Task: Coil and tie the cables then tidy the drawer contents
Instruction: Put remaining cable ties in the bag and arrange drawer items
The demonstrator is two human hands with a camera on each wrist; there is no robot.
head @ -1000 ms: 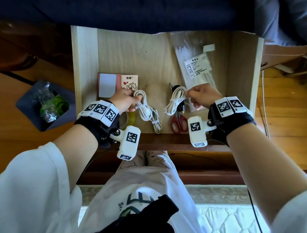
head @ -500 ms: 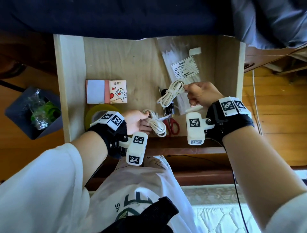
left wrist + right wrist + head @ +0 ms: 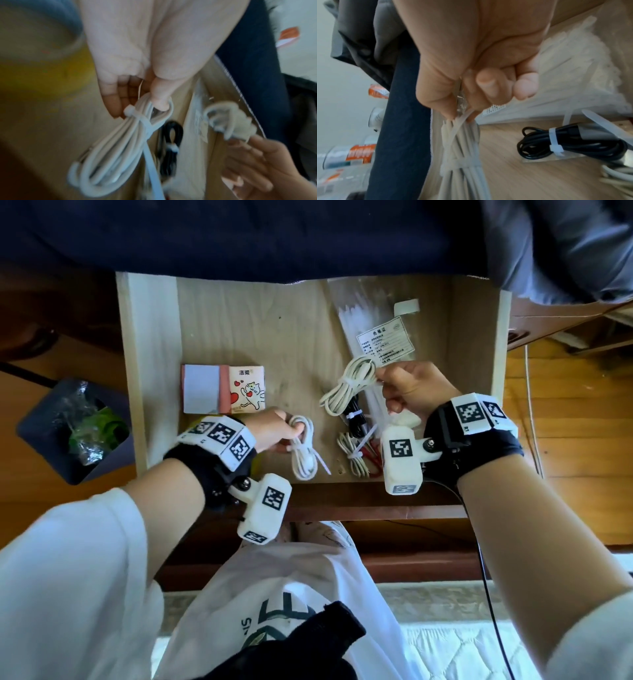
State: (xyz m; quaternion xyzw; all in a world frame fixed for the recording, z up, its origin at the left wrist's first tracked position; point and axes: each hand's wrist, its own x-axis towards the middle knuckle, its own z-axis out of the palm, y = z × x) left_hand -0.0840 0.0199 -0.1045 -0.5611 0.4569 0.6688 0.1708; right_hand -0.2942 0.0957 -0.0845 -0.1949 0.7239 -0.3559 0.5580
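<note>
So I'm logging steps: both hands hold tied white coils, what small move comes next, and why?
Probably the left hand lays its white coil flat near the drawer's front edge, beside the small tied coil already there; its zip tie looks closed.

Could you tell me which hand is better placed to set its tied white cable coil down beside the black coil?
Probably the right hand: its white cable coil hangs directly over the black zip-tied coil.

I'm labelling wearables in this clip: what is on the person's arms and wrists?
Each wrist has a black strap topped by white blocks printed with black square codes, plus a white camera pod. Loose white sleeves are pushed up.
</note>
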